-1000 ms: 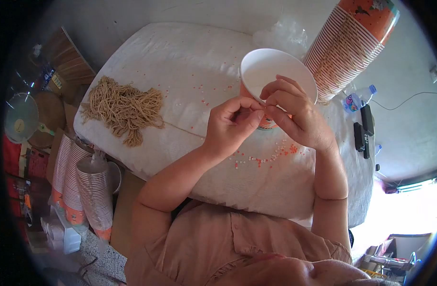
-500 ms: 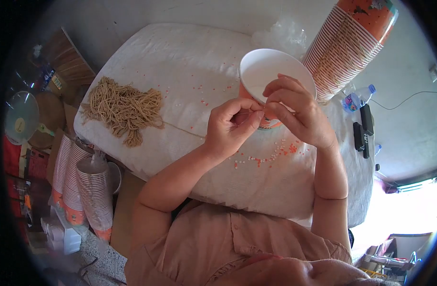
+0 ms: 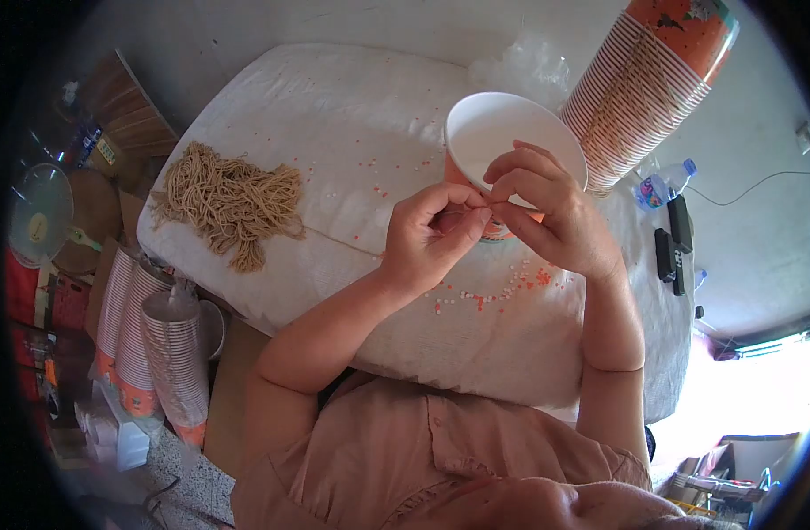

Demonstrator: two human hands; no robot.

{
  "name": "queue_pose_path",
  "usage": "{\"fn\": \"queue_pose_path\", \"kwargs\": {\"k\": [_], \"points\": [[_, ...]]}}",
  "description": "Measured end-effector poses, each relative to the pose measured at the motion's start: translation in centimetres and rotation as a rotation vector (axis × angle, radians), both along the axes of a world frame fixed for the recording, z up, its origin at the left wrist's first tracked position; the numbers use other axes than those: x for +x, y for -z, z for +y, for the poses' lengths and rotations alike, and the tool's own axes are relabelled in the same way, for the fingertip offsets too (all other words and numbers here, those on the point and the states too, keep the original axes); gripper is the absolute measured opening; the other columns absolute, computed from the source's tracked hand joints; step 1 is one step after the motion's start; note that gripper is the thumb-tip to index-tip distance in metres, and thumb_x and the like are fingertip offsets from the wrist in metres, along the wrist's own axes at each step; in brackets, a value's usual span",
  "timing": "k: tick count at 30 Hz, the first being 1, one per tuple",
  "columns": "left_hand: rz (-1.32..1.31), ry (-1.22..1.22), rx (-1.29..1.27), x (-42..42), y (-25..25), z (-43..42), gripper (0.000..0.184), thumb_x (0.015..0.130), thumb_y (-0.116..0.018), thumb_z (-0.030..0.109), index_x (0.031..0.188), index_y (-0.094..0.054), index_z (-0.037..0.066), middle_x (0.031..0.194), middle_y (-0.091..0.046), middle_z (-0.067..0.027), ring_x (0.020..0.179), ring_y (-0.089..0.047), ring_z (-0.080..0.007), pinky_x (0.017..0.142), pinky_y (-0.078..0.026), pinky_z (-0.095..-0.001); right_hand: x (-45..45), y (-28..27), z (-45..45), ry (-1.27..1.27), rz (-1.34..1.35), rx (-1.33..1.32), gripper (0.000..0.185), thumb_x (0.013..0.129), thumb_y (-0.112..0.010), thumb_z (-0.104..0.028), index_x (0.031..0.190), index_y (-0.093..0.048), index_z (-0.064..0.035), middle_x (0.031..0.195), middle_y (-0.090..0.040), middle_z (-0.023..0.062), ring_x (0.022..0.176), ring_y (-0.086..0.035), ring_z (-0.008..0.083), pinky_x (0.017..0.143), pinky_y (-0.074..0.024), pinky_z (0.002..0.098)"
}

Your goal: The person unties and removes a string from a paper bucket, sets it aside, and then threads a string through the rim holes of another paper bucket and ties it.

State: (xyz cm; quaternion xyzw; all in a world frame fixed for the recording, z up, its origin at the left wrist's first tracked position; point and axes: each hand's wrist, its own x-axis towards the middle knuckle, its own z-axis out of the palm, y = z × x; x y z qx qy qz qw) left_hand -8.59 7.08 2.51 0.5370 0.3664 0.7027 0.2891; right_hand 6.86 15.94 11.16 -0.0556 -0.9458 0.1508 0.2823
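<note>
A large orange paper bucket with a white inside (image 3: 475, 132) stands upright on the cloth-covered surface, just beyond my hands. My left hand (image 3: 433, 231) is closed in a pinch on a thin tan twine at the bucket's near side. Thumb and forefinger of my right hand (image 3: 555, 212) pinch the same spot, fingertips nearly meeting the left ones; its other fingers are raised and curled over the rim. From a tangled bundle of tan twine (image 3: 232, 199) on the left, one strand runs across the cloth toward my left hand. The fingertips partly hide the pinched part.
Orange and white paper dots (image 3: 539, 281) lie scattered over the white cloth (image 3: 369, 115). A tall stack of nested buckets (image 3: 639, 97) leans at the back right, near a plastic bottle (image 3: 665, 184) and black objects (image 3: 672, 252). More stacked buckets (image 3: 177, 353) stand at lower left.
My right thumb and forefinger have shifted slightly, closing toward the left fingertips. The bucket, twine bundle and dots look unmoved.
</note>
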Motion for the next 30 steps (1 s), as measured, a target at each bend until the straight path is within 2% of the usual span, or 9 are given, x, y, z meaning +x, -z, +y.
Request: {"fn": "queue_pose_path", "kwargs": {"k": [10,13,15,17,21,24,26,28,30], "points": [[0.217,-0.116,0.055,-0.5,0.1,0.2,0.009,0.083,-0.068,0.000,0.090,-0.062,0.002,0.076,-0.061,0.0010,0.061,-0.047,-0.0010,0.053,-0.039,-0.0185,0.1,0.2,-0.1,0.014,-0.059,-0.012,0.011,0.085,-0.063,-0.012,0.089,-0.065,-0.0017,0.100,-0.060,0.0111,0.100,-0.057,0.0331,0.100,-0.0389,0.0452],[0.197,-0.122,0.032,-0.3,-0.2,0.1,0.009,0.081,-0.068,-0.001,0.087,-0.061,0.002,0.079,-0.062,-0.0007,0.065,-0.053,-0.0029,0.056,-0.044,-0.0193,0.4,0.0,0.2,0.029,-0.012,0.038,0.011,0.084,-0.063,-0.011,0.088,-0.064,-0.0015,0.096,-0.061,0.0112,0.098,-0.058,0.0322,0.096,-0.0413,0.0443],[0.176,-0.118,0.013,-0.2,-0.2,0.2,0.009,0.081,-0.068,-0.001,0.085,-0.060,0.001,0.081,-0.062,-0.0017,0.067,-0.056,-0.0041,0.058,-0.047,-0.0199,0.7,-0.7,0.4,0.050,0.005,-0.003,0.011,0.084,-0.064,-0.012,0.088,-0.062,-0.0016,0.089,-0.063,0.0112,0.091,-0.060,0.0313,0.087,-0.0456,0.0414],[0.203,-0.175,0.034,-0.1,0.0,0.5,0.010,0.082,-0.068,0.000,0.080,-0.059,0.004,0.072,-0.054,0.0042,0.060,-0.043,-0.0002,0.052,-0.035,-0.0170,0.9,-0.9,0.4,0.068,-0.014,-0.018,0.012,0.084,-0.065,-0.013,0.088,-0.062,-0.0017,0.086,-0.063,0.0113,0.086,-0.061,0.0308,0.080,-0.0471,0.0399],[0.232,-0.182,0.025,-0.1,0.0,0.5,0.010,0.081,-0.067,-0.002,0.080,-0.059,0.004,0.073,-0.055,0.0032,0.060,-0.044,-0.0004,0.053,-0.036,-0.0176,1.3,-0.5,0.1,0.169,-0.122,-0.145,0.016,0.085,-0.066,-0.018,0.087,-0.063,-0.0024,0.076,-0.063,0.0117,0.070,-0.062,0.0287,0.062,-0.0485,0.0372],[0.213,-0.195,0.023,-0.1,0.2,0.5,0.010,0.080,-0.067,-0.002,0.079,-0.058,0.004,0.071,-0.054,0.0029,0.060,-0.045,-0.0009,0.053,-0.037,-0.0182,1.3,-0.4,0.0,0.239,-0.213,-0.124,0.019,0.086,-0.066,-0.022,0.084,-0.064,-0.0031,0.071,-0.063,0.0111,0.065,-0.063,0.0278,0.057,-0.0474,0.0373],[0.294,-0.208,-0.003,-0.4,0.2,0.4,0.010,0.080,-0.068,-0.001,0.083,-0.058,0.000,0.079,-0.062,-0.0041,0.068,-0.060,-0.0083,0.060,-0.051,-0.0236,1.2,-0.4,-0.1,0.241,-0.217,-0.119,0.016,0.085,-0.068,-0.017,0.085,-0.065,-0.0018,0.072,-0.064,0.0106,0.065,-0.062,0.0247,0.059,-0.0479,0.0345],[0.292,-0.215,-0.005,-0.4,0.1,0.5,0.010,0.080,-0.068,-0.001,0.083,-0.058,0.001,0.079,-0.062,-0.0043,0.068,-0.060,-0.0084,0.060,-0.051,-0.0236,1.1,-0.4,-0.2,0.243,-0.220,-0.116,0.014,0.084,-0.069,-0.013,0.085,-0.066,-0.0004,0.073,-0.065,0.0100,0.065,-0.062,0.0216,0.060,-0.0483,0.0318],[0.290,-0.221,-0.008,-0.3,0.1,0.5,0.011,0.079,-0.068,-0.001,0.082,-0.058,0.001,0.078,-0.061,-0.0045,0.068,-0.060,-0.0085,0.060,-0.051,-0.0235,1.0,-0.1,-0.1,0.221,-0.193,-0.130,0.019,0.086,-0.066,-0.022,0.083,-0.065,-0.0035,0.069,-0.063,0.0119,0.064,-0.062,0.0292,0.058,-0.0472,0.0381]]}}
